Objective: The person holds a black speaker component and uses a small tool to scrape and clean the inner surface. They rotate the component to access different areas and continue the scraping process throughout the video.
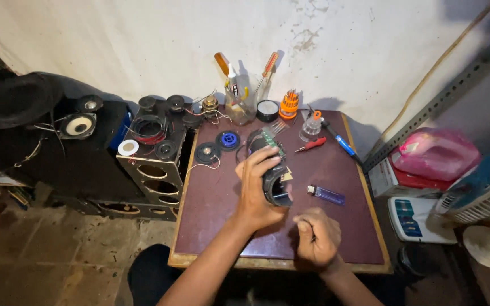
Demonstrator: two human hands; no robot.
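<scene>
My left hand grips a black speaker housing above the dark red tabletop, with a green circuit board sticking out of its far end. My right hand is closed just below and to the right of the housing, near the table's front edge; a thin dark thing shows between its fingers, too small to name. A purple lighter lies to the right of the housing.
Small round speaker parts, a red screwdriver, a blue-handled tool, an orange bit holder and a jar of tools sit at the table's back. Black speaker boxes stand left; a pink jug and boxes right.
</scene>
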